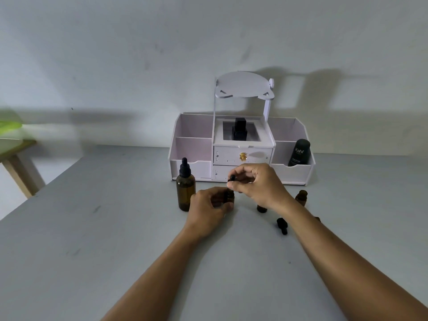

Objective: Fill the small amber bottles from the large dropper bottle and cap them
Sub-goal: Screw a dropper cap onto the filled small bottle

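Note:
The large amber dropper bottle (pixel 185 192) stands upright on the grey table (pixel 92 239), its black dropper cap on, just left of my hands. My left hand (pixel 208 208) grips a small amber bottle (pixel 229 196) standing on the table. Directly above it, my right hand (pixel 259 185) pinches a small black dropper cap (pixel 231 180) over the bottle's neck. Another small amber bottle (pixel 261 208) is partly hidden behind my right wrist. A third small amber bottle (pixel 301 197) stands uncapped to the right. A loose black dropper cap (pixel 282 225) lies on the table by my right forearm.
A white desk organiser (pixel 240 156) with drawers and side compartments stands at the back against the wall. It holds a black square bottle (pixel 239 129) in its middle and a dark Kahf tube (pixel 298 152) at the right. A wooden stool (pixel 18 163) stands far left.

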Tool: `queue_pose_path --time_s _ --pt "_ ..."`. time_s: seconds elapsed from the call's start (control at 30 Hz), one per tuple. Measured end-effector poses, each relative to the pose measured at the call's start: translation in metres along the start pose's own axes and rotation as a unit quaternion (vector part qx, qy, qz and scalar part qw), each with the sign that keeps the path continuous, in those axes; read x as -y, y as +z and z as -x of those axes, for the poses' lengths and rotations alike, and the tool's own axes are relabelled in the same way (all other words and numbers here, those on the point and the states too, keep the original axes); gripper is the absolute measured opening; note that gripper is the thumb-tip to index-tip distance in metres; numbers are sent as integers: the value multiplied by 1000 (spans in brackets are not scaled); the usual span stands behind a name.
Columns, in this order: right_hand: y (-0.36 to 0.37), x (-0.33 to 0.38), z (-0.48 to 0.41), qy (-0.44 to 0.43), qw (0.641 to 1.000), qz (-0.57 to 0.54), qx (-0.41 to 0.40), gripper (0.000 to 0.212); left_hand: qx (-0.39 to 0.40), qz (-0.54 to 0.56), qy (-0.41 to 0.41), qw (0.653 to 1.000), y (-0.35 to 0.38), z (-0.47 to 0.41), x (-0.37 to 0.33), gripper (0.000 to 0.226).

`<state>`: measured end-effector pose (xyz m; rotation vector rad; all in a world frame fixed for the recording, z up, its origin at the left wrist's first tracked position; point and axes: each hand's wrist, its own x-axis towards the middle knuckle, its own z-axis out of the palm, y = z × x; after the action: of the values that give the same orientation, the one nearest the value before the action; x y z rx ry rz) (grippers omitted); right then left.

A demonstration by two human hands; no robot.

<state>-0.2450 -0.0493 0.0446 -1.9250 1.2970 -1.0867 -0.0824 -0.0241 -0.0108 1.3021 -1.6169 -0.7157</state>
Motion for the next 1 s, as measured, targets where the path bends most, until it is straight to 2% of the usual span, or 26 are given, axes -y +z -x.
queue_pose_path --time_s 0.13,0.33,0.53,0.67,0.87,1.0 --pt "5 -3 2 -1 997 74 -2 17 4 5 10 1000 0 1 0 32" --pt "4 -2 5 -19 996 82 11 36 12 -2 12 1000 -1 1 1 33" --pt "5 -3 2 -33 995 89 -7 25 11 0 6 1000 -1 -1 3 35" --pt "3 -4 2 -40 997 66 -7 33 12 -3 11 1000 -1 -2 5 33" --pt "5 -6 1 -45 996 70 -21 18 11 -5 3 1000 0 -3 6 38" --pt "4 -6 1 -49 997 54 -31 27 8 -5 8 1000 -1 -3 5 35"
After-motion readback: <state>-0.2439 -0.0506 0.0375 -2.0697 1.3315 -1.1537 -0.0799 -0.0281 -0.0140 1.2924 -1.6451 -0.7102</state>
